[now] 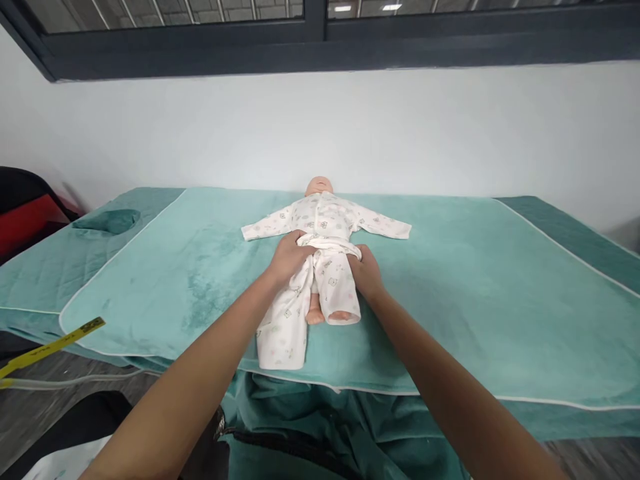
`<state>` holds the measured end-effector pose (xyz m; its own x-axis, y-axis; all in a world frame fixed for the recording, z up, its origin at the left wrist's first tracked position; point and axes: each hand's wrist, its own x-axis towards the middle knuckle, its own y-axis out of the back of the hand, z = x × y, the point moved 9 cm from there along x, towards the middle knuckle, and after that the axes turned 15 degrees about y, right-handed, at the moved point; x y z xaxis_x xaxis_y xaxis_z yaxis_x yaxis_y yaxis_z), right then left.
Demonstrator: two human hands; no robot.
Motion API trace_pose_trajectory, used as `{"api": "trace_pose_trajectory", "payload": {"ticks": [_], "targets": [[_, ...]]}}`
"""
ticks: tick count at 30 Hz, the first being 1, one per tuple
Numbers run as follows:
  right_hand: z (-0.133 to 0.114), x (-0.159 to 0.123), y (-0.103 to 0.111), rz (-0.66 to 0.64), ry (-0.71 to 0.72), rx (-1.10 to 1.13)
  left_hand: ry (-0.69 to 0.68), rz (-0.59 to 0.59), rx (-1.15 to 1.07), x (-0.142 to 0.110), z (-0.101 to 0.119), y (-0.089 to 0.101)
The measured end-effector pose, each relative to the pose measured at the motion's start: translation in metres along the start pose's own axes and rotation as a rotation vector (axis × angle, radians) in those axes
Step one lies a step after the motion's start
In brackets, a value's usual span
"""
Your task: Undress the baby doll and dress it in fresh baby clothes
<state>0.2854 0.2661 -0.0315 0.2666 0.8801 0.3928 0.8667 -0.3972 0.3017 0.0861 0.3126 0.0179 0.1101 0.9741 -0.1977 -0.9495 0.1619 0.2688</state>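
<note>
A baby doll [320, 186] lies on its back on a teal towel [440, 287], head toward the wall. It wears a white printed top [327, 217] with sleeves spread out and white printed trousers [333, 280]. My left hand [289, 255] grips the trousers' waistband at the doll's left-of-frame hip. My right hand [367, 269] grips the waistband on the other side. One bare doll leg shows between the trouser legs; the near trouser leg lies flat and long toward me.
The towel covers a table with a darker teal quilted cover [30, 280]. A small teal pillow [107, 220] sits at the far left. A yellow tape [50, 345] crosses the lower left. A white wall stands behind, a red and black object at the left edge.
</note>
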Motion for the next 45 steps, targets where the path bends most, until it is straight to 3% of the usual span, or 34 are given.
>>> {"api": "trace_pose_trajectory", "payload": {"ticks": [7,17,22,24,28,30,33,36,39,41,45], "targets": [[0.009,0.018,0.000,0.054,0.019,0.001,0.146,-0.337,-0.119,-0.013,-0.008,-0.012],[0.004,0.013,-0.001,-0.005,0.078,0.025,0.291,-0.458,-0.688,-0.001,-0.019,-0.008],[-0.031,0.020,0.000,-0.119,0.152,0.187,0.271,-0.492,-0.684,0.011,-0.012,-0.018],[-0.057,0.026,-0.009,-0.256,0.185,0.252,0.243,-0.501,-0.659,0.017,-0.001,-0.023],[-0.088,0.040,-0.032,-0.534,0.162,0.145,0.189,-0.456,-0.592,0.030,0.019,-0.025],[-0.090,0.047,-0.040,-0.609,0.116,0.160,0.184,-0.434,-0.528,0.030,0.023,-0.023],[-0.077,0.061,-0.042,-0.566,-0.011,0.295,0.171,-0.407,-0.357,0.019,0.022,-0.017],[-0.059,0.067,-0.044,-0.451,-0.143,0.474,0.171,-0.536,-0.137,0.001,0.014,-0.023],[-0.053,0.065,-0.051,-0.405,-0.180,0.584,0.182,-0.588,-0.177,-0.003,0.009,-0.027],[-0.057,0.060,-0.057,-0.466,-0.157,0.590,0.159,-0.518,-0.352,0.006,0.010,-0.023],[-0.064,0.044,-0.071,-0.781,-0.162,0.500,0.190,-0.448,-0.526,0.024,0.002,-0.025]]}}
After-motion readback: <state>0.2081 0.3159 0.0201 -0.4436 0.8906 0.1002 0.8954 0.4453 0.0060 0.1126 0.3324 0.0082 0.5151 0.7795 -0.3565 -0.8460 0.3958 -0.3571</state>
